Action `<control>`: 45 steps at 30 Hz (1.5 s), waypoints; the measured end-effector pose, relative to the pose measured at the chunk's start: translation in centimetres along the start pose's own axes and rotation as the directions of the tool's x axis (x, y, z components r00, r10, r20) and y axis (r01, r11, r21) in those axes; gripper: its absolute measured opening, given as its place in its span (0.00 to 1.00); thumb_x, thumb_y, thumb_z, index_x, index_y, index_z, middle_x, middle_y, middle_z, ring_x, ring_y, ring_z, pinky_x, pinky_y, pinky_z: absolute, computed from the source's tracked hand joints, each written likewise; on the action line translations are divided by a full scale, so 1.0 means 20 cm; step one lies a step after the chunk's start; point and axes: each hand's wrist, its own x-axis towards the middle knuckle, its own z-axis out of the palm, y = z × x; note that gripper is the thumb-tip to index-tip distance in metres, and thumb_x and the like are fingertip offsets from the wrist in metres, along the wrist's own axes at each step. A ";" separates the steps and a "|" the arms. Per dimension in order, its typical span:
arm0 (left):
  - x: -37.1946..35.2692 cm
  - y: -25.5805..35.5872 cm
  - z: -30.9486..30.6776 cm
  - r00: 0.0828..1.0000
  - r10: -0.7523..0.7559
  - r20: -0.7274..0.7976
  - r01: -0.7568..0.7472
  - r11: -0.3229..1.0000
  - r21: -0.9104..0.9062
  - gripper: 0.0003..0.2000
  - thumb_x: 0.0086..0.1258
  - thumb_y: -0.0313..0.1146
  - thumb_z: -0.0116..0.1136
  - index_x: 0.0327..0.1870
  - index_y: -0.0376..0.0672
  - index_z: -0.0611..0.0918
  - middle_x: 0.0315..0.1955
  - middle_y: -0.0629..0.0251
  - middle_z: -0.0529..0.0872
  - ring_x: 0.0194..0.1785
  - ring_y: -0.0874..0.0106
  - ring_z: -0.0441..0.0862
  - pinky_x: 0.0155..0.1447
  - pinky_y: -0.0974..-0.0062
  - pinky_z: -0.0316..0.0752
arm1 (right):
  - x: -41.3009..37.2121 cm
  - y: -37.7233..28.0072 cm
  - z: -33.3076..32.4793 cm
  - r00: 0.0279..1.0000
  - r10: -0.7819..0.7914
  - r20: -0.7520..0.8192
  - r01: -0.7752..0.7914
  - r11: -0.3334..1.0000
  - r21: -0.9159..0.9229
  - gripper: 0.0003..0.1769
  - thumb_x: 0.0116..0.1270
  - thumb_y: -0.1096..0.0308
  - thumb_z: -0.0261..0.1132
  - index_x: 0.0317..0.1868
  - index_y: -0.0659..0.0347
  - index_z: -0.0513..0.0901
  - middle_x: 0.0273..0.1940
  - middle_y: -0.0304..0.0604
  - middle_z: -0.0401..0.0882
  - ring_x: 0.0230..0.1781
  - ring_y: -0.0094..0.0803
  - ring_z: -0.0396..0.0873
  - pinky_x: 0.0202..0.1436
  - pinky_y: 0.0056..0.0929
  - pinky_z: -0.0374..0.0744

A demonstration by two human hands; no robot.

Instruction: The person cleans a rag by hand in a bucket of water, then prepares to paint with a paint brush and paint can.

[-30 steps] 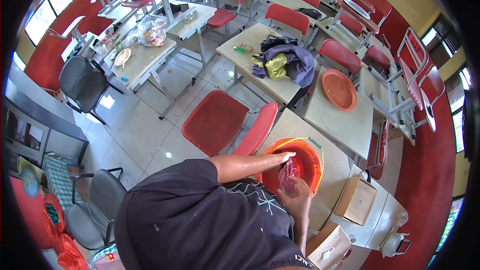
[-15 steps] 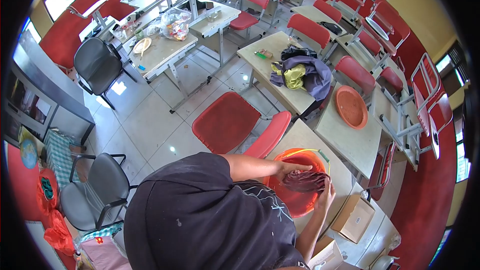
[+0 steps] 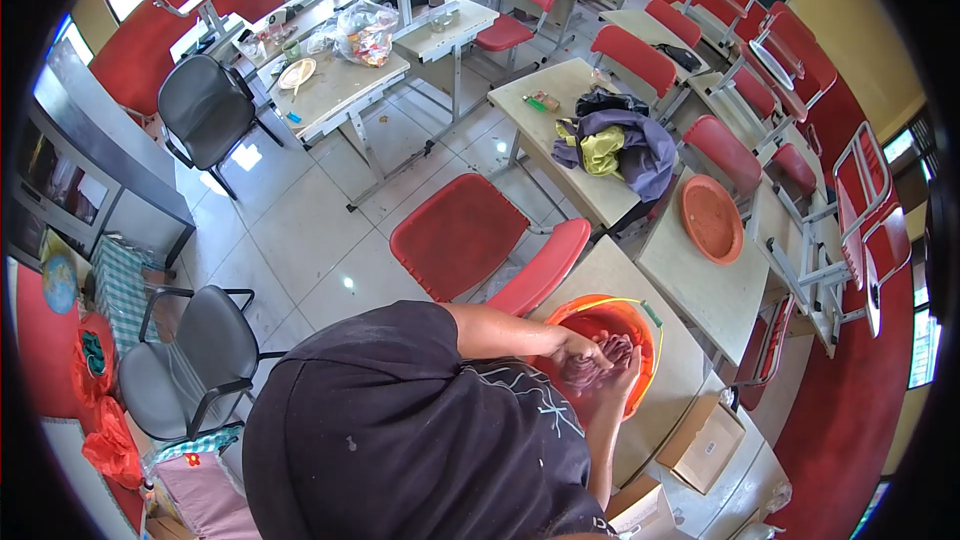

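Observation:
An orange bucket [image 3: 640, 402] with a yellow handle [image 3: 617, 301] stands on a table in front of me. Inside its opening, a wet-looking, dark reddish cloth [image 3: 612, 348] is bunched up between my two hands. My left hand [image 3: 580, 350] reaches in from the upper side, its fingers closed on the cloth. From the lower side, my right hand [image 3: 626, 376] is wrapped round the other end, with its fingers partly hidden by the folds. The bottom of the bucket is mostly hidden by my hands and the cloth.
A red chair [image 3: 458, 237] stands beside the bucket's table. An orange basin [image 3: 711, 220] lies on the neighbouring desk, with purple and yellow clothing [image 3: 640, 155] beyond. Cardboard boxes [image 3: 702, 443] sit to the bucket's lower right. Grey chairs [image 3: 187, 360] are at the left.
Both hands have lowered into the bucket. The cloth, stretched between them above the rim before, is now gathered into a bunch. The view has shifted slightly.

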 end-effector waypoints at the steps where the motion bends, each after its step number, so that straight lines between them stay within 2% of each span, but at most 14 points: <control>1: 0.00 0.00 -0.01 1.000 -0.007 -0.001 0.007 1.000 0.026 0.18 0.52 0.41 0.76 0.41 0.43 0.84 0.34 0.64 0.88 0.37 0.72 0.84 0.45 0.69 0.78 | 0.01 0.00 0.01 0.999 -0.036 -0.003 0.036 0.999 0.004 0.22 0.71 0.46 0.55 0.46 0.58 0.78 0.41 0.51 0.82 0.44 0.49 0.81 0.49 0.48 0.81; 7: 0.07 0.01 0.00 0.995 -0.046 -0.085 0.071 0.944 0.322 0.17 0.51 0.39 0.76 0.40 0.42 0.85 0.32 0.63 0.88 0.35 0.72 0.84 0.42 0.69 0.78 | 0.19 0.00 -0.23 0.996 -0.054 -0.077 0.044 0.992 -0.122 0.19 0.71 0.49 0.57 0.34 0.58 0.79 0.31 0.45 0.82 0.29 0.38 0.81 0.35 0.37 0.82; 8: 0.09 0.02 0.01 0.993 -0.045 -0.105 0.083 0.917 0.389 0.17 0.51 0.38 0.76 0.40 0.42 0.85 0.32 0.63 0.88 0.35 0.72 0.84 0.42 0.69 0.78 | 0.19 0.02 -0.21 0.978 -0.088 -0.190 0.060 0.987 -0.148 0.18 0.69 0.49 0.59 0.33 0.55 0.77 0.26 0.42 0.79 0.22 0.35 0.78 0.27 0.33 0.79; 12: 0.18 0.02 0.11 0.986 -0.020 -0.166 0.126 0.745 0.656 0.16 0.50 0.37 0.76 0.39 0.42 0.85 0.31 0.63 0.87 0.34 0.72 0.84 0.41 0.69 0.77 | 0.13 0.02 -0.10 0.884 -0.235 -0.404 0.132 0.955 -0.265 0.18 0.68 0.48 0.61 0.32 0.54 0.74 0.20 0.34 0.70 0.18 0.31 0.72 0.22 0.30 0.74; 22: 0.21 -0.03 0.14 0.975 -0.086 -0.204 0.222 0.414 0.883 0.15 0.49 0.33 0.77 0.36 0.42 0.85 0.28 0.63 0.87 0.31 0.72 0.83 0.37 0.70 0.77 | 0.13 0.13 -0.23 0.869 -0.431 -0.244 0.233 0.790 -0.568 0.13 0.71 0.59 0.61 0.31 0.56 0.74 0.20 0.29 0.65 0.18 0.21 0.66 0.22 0.24 0.66; 25: 0.14 -0.05 0.05 0.972 -0.150 -0.182 0.230 0.447 0.864 0.14 0.48 0.32 0.77 0.36 0.42 0.85 0.28 0.63 0.87 0.30 0.72 0.83 0.36 0.70 0.77 | 0.07 0.18 -0.19 0.772 -0.614 -0.165 0.286 0.567 -0.773 0.13 0.72 0.60 0.60 0.36 0.61 0.75 0.21 0.30 0.67 0.20 0.21 0.67 0.24 0.23 0.68; 27: 0.08 -0.05 -0.02 0.979 -0.154 -0.136 0.200 0.565 0.801 0.14 0.48 0.31 0.77 0.35 0.42 0.85 0.27 0.63 0.87 0.29 0.72 0.83 0.35 0.70 0.77 | 0.02 0.13 -0.20 0.710 -0.690 0.140 0.404 0.237 -0.883 0.16 0.72 0.61 0.61 0.50 0.66 0.74 0.44 0.46 0.75 0.39 0.27 0.74 0.40 0.28 0.75; 29: 0.04 -0.05 -0.09 0.987 -0.144 -0.069 0.153 0.724 0.672 0.13 0.47 0.29 0.76 0.33 0.41 0.84 0.25 0.64 0.86 0.27 0.72 0.82 0.32 0.70 0.75 | -0.21 0.04 -0.03 0.780 -0.596 0.192 0.492 0.393 -0.777 0.28 0.68 0.58 0.65 0.63 0.63 0.69 0.59 0.52 0.69 0.54 0.36 0.73 0.56 0.35 0.73; 30: 0.03 -0.05 -0.12 0.991 -0.132 -0.034 0.127 0.797 0.590 0.12 0.46 0.26 0.76 0.30 0.41 0.84 0.24 0.64 0.85 0.25 0.73 0.81 0.30 0.71 0.74 | -0.24 -0.01 -0.11 0.845 -0.458 0.277 0.446 0.317 -0.837 0.44 0.57 0.58 0.75 0.70 0.59 0.63 0.67 0.57 0.61 0.66 0.46 0.66 0.67 0.41 0.68; 33: -0.01 0.03 -0.12 0.980 -0.192 0.041 0.136 0.812 0.567 0.10 0.45 0.23 0.74 0.28 0.39 0.84 0.25 0.64 0.86 0.27 0.72 0.82 0.31 0.71 0.76 | -0.40 -0.09 0.00 0.763 -0.304 0.571 0.487 -0.310 -0.816 0.53 0.43 0.59 0.82 0.69 0.56 0.64 0.71 0.60 0.53 0.72 0.53 0.56 0.71 0.49 0.64; 34: -0.03 0.04 -0.08 0.977 -0.208 0.050 0.140 0.797 0.588 0.10 0.45 0.23 0.74 0.28 0.39 0.85 0.25 0.64 0.86 0.28 0.71 0.83 0.32 0.71 0.76 | -0.41 -0.07 0.00 0.778 -0.296 0.554 0.493 -0.257 -0.831 0.55 0.35 0.61 0.84 0.68 0.54 0.67 0.73 0.62 0.48 0.74 0.59 0.51 0.72 0.55 0.61; 40: 0.08 0.02 0.01 0.953 -0.285 -0.104 0.233 0.468 0.852 0.15 0.45 0.33 0.76 0.34 0.37 0.87 0.31 0.60 0.88 0.34 0.70 0.85 0.39 0.70 0.81 | -0.33 0.02 -0.13 0.692 -0.237 0.682 0.483 -0.550 -0.681 0.34 0.43 0.69 0.78 0.53 0.60 0.75 0.67 0.63 0.59 0.72 0.66 0.54 0.68 0.58 0.65; 42: 0.08 0.02 0.03 0.953 -0.262 -0.152 0.245 0.373 0.895 0.17 0.44 0.35 0.77 0.35 0.37 0.87 0.32 0.59 0.89 0.34 0.70 0.85 0.39 0.70 0.81 | -0.28 0.06 -0.13 0.608 -0.288 0.740 0.514 -0.568 -0.643 0.21 0.49 0.75 0.71 0.45 0.65 0.76 0.59 0.65 0.68 0.65 0.66 0.65 0.62 0.54 0.72; 45: 0.10 0.01 0.06 0.959 -0.232 -0.164 0.226 0.273 0.935 0.19 0.44 0.38 0.78 0.36 0.37 0.87 0.33 0.58 0.89 0.34 0.70 0.86 0.40 0.69 0.81 | -0.25 0.06 -0.15 0.653 -0.279 0.704 0.513 -0.520 -0.683 0.16 0.49 0.78 0.67 0.40 0.66 0.75 0.54 0.62 0.73 0.55 0.60 0.73 0.55 0.49 0.76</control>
